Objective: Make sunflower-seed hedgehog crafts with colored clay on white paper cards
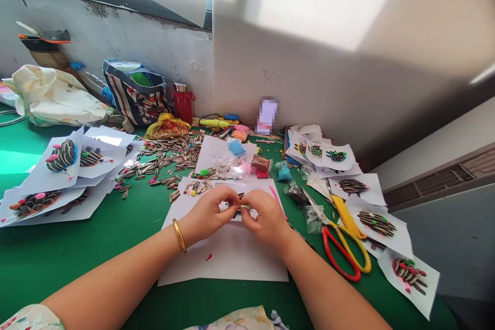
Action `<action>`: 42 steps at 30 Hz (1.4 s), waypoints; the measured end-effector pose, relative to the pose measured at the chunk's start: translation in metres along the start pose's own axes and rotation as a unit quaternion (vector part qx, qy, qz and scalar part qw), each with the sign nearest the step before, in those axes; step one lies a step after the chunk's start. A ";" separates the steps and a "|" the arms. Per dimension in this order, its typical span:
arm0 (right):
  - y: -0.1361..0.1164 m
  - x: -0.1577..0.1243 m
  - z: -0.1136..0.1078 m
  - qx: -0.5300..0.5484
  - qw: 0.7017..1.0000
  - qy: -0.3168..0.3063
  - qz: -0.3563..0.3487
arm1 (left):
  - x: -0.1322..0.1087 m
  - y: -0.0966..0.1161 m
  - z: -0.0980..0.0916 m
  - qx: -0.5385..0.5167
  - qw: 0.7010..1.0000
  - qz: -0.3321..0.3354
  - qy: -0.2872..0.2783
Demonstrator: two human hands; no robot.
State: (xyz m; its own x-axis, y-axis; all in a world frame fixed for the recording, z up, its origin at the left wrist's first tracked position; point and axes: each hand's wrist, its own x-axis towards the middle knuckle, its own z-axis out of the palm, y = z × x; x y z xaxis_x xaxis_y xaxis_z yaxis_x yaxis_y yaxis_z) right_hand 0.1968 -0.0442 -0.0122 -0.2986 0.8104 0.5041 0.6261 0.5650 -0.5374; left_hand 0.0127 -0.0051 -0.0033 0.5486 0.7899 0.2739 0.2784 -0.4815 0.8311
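My left hand [209, 212] and my right hand [266, 219] meet above a white paper sheet [224, 263] on the green table. Their fingertips pinch a small pale-yellow clay piece [245, 207] between them. Partly hidden by my fingers, dark striped sunflower seeds [240, 196] lie on the sheet. Near its far edge, beyond my left hand, are a few loose seeds and small clay bits [197, 189]. A gold bangle [180, 235] circles my left wrist.
Sunflower seeds [166, 157] are scattered beyond the sheet. Seed-and-clay pictures on paper [58, 165] lie left and right. Red-and-yellow-handled scissors [340, 250] rest at right. Clay packets [261, 163] lie ahead; bags and a red bottle [183, 103] stand against the wall.
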 end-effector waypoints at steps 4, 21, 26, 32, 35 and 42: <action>-0.002 -0.001 0.001 0.002 1.000 -0.009 -0.014 | -0.002 0.000 0.002 0.070 0.997 0.045 0.003; 0.061 0.002 -0.025 -0.097 0.979 0.036 0.175 | 0.006 -0.008 -0.006 -0.076 0.989 -0.091 0.088; 0.065 0.000 -0.014 -0.197 0.961 -0.044 0.189 | 0.006 -0.008 -0.003 -0.099 0.988 -0.084 0.084; 0.059 -0.002 -0.013 -0.231 0.952 -0.059 0.191 | 0.006 -0.004 -0.003 -0.108 0.988 -0.098 0.057; 0.054 -0.001 -0.016 -0.206 0.967 0.001 0.149 | 0.006 -0.003 -0.005 -0.098 0.990 -0.092 0.046; 0.011 -0.001 -0.012 -0.066 0.995 0.077 0.006 | 0.004 -0.006 -0.004 -0.095 0.993 -0.070 0.013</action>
State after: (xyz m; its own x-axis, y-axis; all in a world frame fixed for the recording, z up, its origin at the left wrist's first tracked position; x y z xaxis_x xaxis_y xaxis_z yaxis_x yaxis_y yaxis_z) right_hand 0.2126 -0.0408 -0.0104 -0.1823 0.7778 0.6014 0.7208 0.5218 -0.4563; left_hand 0.0102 0.0025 -0.0050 0.4938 0.8548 0.1599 0.1955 -0.2883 0.9374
